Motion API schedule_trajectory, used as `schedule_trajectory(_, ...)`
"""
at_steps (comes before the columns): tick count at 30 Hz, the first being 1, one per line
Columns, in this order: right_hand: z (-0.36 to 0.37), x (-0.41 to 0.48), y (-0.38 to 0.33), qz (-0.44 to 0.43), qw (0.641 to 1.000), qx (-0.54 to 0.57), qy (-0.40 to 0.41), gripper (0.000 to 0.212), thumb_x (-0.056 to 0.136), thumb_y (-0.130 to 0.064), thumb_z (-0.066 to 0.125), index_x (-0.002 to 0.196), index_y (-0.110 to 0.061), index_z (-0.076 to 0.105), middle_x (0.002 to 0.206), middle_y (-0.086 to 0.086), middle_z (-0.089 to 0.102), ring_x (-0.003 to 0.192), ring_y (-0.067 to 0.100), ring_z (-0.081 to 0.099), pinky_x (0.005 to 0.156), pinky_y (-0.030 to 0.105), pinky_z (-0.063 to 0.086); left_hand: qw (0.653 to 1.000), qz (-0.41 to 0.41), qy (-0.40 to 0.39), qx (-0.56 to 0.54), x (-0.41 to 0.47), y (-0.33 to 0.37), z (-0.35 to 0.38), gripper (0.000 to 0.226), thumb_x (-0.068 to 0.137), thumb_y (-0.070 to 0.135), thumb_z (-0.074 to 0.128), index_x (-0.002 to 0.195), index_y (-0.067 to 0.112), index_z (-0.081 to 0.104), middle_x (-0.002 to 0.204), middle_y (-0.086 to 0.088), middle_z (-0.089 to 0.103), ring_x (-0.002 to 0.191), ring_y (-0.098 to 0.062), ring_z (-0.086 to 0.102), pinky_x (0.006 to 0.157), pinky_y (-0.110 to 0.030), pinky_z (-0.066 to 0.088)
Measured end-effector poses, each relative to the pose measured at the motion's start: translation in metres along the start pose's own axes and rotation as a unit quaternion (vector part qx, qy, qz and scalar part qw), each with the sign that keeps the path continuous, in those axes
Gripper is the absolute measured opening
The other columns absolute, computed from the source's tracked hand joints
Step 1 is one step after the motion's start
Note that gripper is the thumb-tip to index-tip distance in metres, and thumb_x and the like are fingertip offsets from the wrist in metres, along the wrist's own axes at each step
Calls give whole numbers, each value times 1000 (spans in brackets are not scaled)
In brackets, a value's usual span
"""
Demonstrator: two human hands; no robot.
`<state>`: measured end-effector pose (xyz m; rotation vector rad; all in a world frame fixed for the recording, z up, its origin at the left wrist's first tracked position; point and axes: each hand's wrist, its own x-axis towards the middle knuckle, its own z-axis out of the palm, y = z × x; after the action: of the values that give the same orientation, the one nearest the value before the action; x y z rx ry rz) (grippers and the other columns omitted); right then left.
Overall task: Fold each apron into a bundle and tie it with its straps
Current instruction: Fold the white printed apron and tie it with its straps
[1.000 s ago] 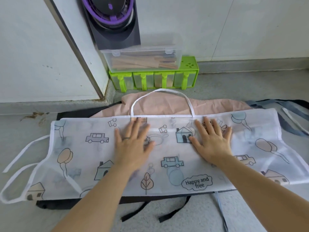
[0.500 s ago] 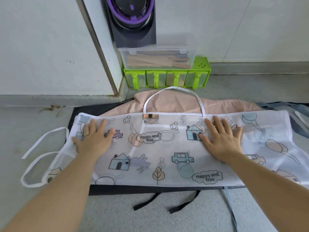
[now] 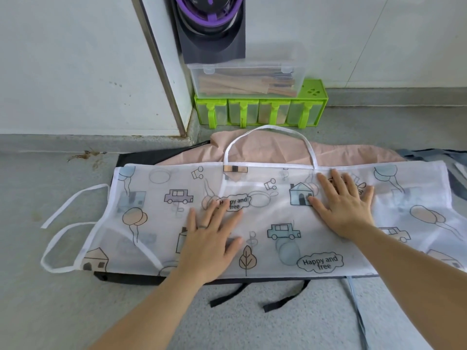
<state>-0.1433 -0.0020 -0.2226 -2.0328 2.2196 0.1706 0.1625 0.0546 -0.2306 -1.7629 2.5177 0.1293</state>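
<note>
Half a second ago the left hand (image 3: 209,238) lay near the left end of the cloth; it is now back near the middle, fingers straight and spread and palm pressed flat, while the right hand (image 3: 346,208) has stayed flat in the same place, neither gripping anything. Under both palms lies the sheer white printed apron (image 3: 265,218), folded into a long smooth band, its thin neck loop (image 3: 267,127) arching away and its narrow tape straps (image 3: 60,270) trailing off the left end. It rests on a matte pink apron (image 3: 265,150) and a black apron (image 3: 141,160), all on a speckled grey surface (image 3: 63,311).
</note>
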Motion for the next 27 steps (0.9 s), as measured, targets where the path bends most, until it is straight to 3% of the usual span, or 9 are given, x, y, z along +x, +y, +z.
schedule_trajectory(5,-9,-10,4,-19,984,159,71,89,75,-76,11,150,-29,17,160,-3,4,146,16,-4,114,55,-9,1000,-7,-21,-17,2,1,-4,68,87,63,-4,150,40,2,161,4,-8,147,-20,-15,116,-58,-3)
schedule_trajectory(8,-25,-48,-15,-241,951,153,116,78,85,-71,28,146,-22,30,155,3,24,145,19,13,113,62,5,999,-14,-51,-13,2,1,-7,71,82,63,-10,149,42,-5,160,4,-14,146,-19,-18,115,-57,-6)
schedule_trajectory(10,-19,-80,-33,-376,920,73,81,74,82,-60,45,144,-22,35,151,0,32,143,19,22,115,58,12,998,-16,-62,-19,3,0,-9,73,80,66,-11,149,43,-7,160,5,-16,146,-18,-19,115,-57,-7)
schedule_trajectory(11,-14,-92,-39,-403,913,25,61,76,77,-54,48,144,-21,35,150,-1,34,142,19,24,115,56,17,997,-13,-67,-24,4,-1,-10,75,78,70,-11,148,44,-8,160,5,-17,146,-18,-20,115,-57,-8)
schedule_trajectory(14,-3,-105,-43,-360,932,-41,13,80,65,-40,41,141,-15,41,145,6,44,136,24,33,102,57,39,995,2,-95,-37,5,-4,-19,91,66,84,-15,148,45,-9,159,8,-19,145,-16,-20,115,-54,-8)
schedule_trajectory(16,-4,-105,-43,-330,943,-45,1,79,62,-37,37,136,-12,48,140,9,50,131,27,43,95,55,46,992,12,-119,-47,7,-8,-27,101,58,90,-15,148,46,-6,158,10,-19,145,-14,-19,116,-51,-6)
schedule_trajectory(19,-9,-107,-43,-319,947,-40,-7,77,62,-38,37,133,-13,53,137,9,53,126,26,51,94,52,48,986,35,-157,-50,10,-15,-37,104,56,95,-3,148,47,-4,158,9,-19,145,-14,-19,117,-51,-3)
schedule_trajectory(23,-17,-108,-33,-330,942,-62,-7,68,70,-38,39,131,-13,55,135,9,54,124,25,53,93,49,50,982,76,-171,-32,11,-23,-46,113,48,100,-3,148,47,-6,157,7,-24,146,-19,-17,118,-49,2)
schedule_trajectory(27,-17,-110,-29,-336,940,-56,-6,62,76,-32,39,132,-11,53,136,10,53,125,26,52,95,50,48,983,89,-151,-51,11,-27,-54,104,62,93,19,150,41,3,155,10,-16,145,-17,-8,119,-44,10)
